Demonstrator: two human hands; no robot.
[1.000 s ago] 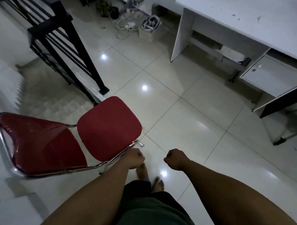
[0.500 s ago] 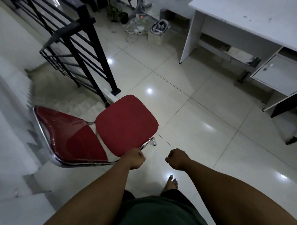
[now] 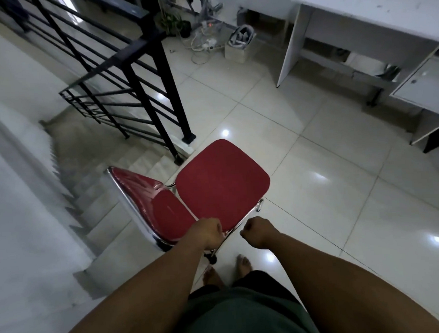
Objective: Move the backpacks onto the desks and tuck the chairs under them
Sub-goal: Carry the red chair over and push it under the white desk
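Carried rightward since earlier, the red chair [image 3: 221, 184] hangs from the left hand [image 3: 208, 232], fingers seemingly curled round its frame, right hand [image 3: 257, 234] fisted empty; next, reach the far-right desk [image 3: 372, 13].

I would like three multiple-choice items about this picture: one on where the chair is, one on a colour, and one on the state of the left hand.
1. Where does the chair stand?
A. Under the desk
B. On the open floor beside the railing
C. On the stairs

2. What colour is the chair seat?
A. Red
B. Blue
C. Black

3. What is the left hand doing?
A. Hanging open
B. Resting flat on the desk
C. Gripping the chair's frame

Answers:
1. B: the chair stands on the tiles next to the railing, well apart from the desk.
2. A: the seat pad is plainly red.
3. C: the fingers are curled at the chrome tube at the seat's near edge, while the right hand is a fist that holds nothing.
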